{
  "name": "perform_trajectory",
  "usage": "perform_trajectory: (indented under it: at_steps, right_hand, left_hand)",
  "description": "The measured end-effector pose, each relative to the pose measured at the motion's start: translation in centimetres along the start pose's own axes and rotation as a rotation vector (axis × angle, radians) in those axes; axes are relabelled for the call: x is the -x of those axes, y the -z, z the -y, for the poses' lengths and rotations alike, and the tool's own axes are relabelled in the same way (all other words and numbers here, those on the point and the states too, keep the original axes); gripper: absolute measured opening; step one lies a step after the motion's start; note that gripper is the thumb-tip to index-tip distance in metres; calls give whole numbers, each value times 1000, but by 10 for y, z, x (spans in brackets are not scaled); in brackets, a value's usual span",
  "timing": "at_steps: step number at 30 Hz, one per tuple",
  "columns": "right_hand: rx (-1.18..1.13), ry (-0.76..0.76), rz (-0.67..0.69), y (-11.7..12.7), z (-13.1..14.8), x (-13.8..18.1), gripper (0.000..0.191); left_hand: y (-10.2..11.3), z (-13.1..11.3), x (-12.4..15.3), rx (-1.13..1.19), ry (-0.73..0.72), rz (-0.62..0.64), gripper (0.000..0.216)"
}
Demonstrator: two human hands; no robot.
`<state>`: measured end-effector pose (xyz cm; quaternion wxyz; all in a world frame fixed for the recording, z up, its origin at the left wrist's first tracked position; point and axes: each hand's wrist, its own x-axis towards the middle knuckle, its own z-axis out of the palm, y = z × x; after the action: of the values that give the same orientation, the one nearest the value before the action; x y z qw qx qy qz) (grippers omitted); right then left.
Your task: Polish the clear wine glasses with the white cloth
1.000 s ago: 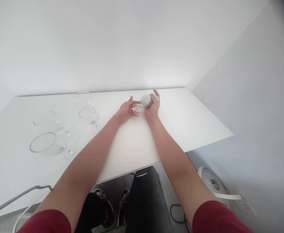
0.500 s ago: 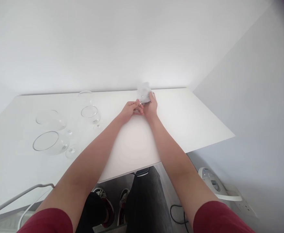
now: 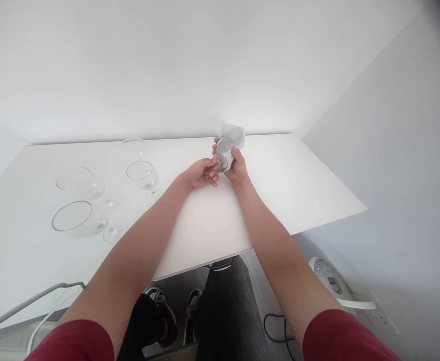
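Near the table's back edge, my left hand (image 3: 201, 173) is closed around the stem end of a stemmed glass (image 3: 225, 162). My right hand (image 3: 238, 166) wraps a pale grey-white cloth (image 3: 235, 136) around the bowl, thumb on the near side and fingertips showing on the far side. The cloth hides most of that glass, and fingers cover its foot. To the left stand several clear stemmed glasses, among them a large one (image 3: 92, 223) in front, another (image 3: 90, 188) behind it, and a smaller one (image 3: 149, 177) nearer my left hand.
All this is on a white table (image 3: 280, 195) against a white wall. A grey bent tube (image 3: 35, 300) crosses the table's front left corner. Below on the right are a white appliance (image 3: 330, 283), a wall socket (image 3: 380, 317) and a black cable (image 3: 274, 342).
The glass and cloth have tilted and shifted slightly right. My right hand's fingers have come round the far side of the bowl, and the left hand has turned at the stem.
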<state>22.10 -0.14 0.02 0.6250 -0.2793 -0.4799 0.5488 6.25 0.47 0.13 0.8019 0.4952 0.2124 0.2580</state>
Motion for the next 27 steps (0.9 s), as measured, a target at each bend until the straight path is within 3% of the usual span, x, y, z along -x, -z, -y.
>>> perform_trajectory:
  at_steps: [2,6,10,13,16,18,20,23,25,27]
  right_hand:
    - [-25,9,-19,-2,-2,-1,67]
    - [128,41,-268,-14,-7,-1,59]
    - [238,250,-456,-20,-8,1,56]
    - [114,200,-419,-15,-6,0,51]
    - [-113,1,-249,-9,-4,-4,73]
    - [-148,-131,-153,-9,-6,-5,84]
    - [-19,-150,-163,-12,-9,-4,81]
    - [345,110,-363,-21,-11,0,67]
    - [511,321,-463,-25,-9,3,67]
    - [529,393,-476,-25,-4,5,63]
  left_hand:
    - [-1,3,-2,-8,-39,-29,55]
    - [-3,12,-12,-101,-184,-247,57]
    - [-4,15,-13,-181,-132,-214,56]
    - [-3,13,-9,-194,-122,-134,58]
    - [-3,12,-7,-184,-127,-78,58]
    - [-4,12,-9,-161,-139,-102,55]
    - [-5,11,-11,-144,-167,-213,50]
    - [-7,11,-14,-155,-194,-351,43]
    - [-8,12,-14,-181,-184,-331,40]
    - [-9,12,-13,-200,-163,-284,40]
